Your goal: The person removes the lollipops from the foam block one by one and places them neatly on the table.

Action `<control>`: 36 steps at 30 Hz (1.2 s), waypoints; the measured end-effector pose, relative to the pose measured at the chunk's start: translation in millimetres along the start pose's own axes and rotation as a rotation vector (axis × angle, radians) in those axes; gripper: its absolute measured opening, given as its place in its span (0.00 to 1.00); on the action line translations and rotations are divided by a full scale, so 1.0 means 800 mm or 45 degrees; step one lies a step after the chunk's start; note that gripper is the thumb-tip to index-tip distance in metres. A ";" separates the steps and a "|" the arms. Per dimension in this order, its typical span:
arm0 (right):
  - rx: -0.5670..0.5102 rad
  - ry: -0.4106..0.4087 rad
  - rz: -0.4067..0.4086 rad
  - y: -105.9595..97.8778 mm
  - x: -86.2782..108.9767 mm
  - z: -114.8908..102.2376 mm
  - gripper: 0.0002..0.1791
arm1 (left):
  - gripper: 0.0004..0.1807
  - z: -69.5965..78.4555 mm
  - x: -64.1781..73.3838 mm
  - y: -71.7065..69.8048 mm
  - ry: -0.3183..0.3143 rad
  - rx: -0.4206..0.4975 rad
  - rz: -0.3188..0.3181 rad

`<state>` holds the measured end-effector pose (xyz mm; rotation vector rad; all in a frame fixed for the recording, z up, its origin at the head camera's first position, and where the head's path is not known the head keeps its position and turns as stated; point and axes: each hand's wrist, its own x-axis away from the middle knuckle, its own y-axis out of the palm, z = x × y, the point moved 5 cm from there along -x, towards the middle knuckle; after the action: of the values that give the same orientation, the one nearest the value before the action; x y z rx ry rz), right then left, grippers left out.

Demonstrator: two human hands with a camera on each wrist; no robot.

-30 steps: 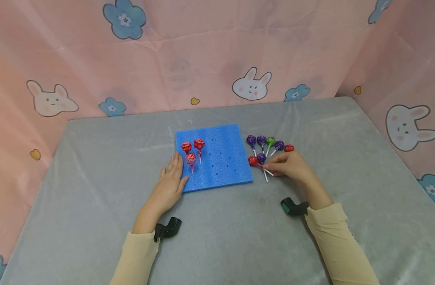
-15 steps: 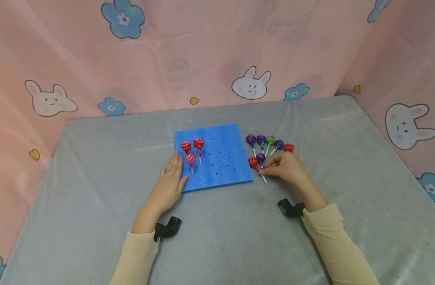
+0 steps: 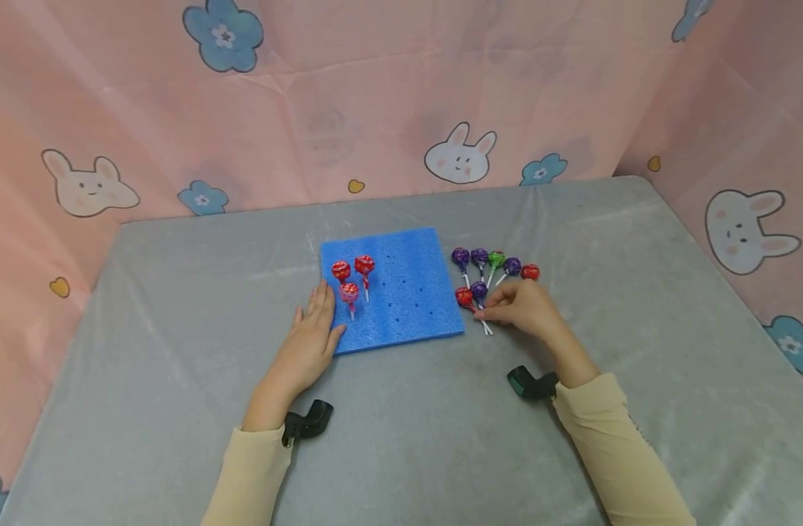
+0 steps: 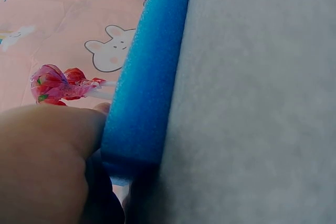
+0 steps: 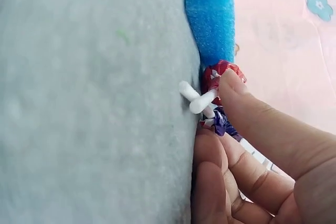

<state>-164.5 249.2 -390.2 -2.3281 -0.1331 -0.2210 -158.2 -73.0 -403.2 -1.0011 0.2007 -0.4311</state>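
My left hand lies with straight fingers along the left edge of a blue foam board and holds nothing. Three lollipops in red and pink wrappers, one of them a pink-red lollipop, stand upright in the board's left part. Right of the board, my right hand pinches a red lollipop just below its head, thumb on the near side. A purple lollipop lies right beside it, and the two white sticks cross in the right wrist view.
Behind my right hand lie several more lollipops: two purple, a green lollipop, another purple lollipop and a red lollipop. Small holes dot the board. A grey cloth covers the table, with a pink printed curtain behind.
The red lollipop's stick has swung from pointing right to pointing more toward me, alongside the purple one's stick. My right hand shifted slightly left. My left hand stays at the board.
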 end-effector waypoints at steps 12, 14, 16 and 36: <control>-0.139 0.008 -0.082 -0.001 0.002 0.005 0.16 | 0.34 0.001 0.000 0.000 0.001 -0.001 -0.007; -0.163 0.011 -0.095 -0.001 0.002 0.006 0.15 | 0.34 0.001 0.000 -0.001 0.000 -0.003 -0.006; -0.192 0.018 -0.101 -0.001 0.003 0.006 0.14 | 0.34 0.001 0.000 0.000 -0.002 -0.006 -0.007; -0.285 0.019 -0.031 -0.003 0.005 0.009 0.12 | 0.34 -0.003 0.000 0.002 0.003 -0.020 0.006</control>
<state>-159.8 256.0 -392.7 -2.5479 -0.1356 -0.2780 -158.6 -73.9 -406.0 -1.0152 0.2088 -0.4271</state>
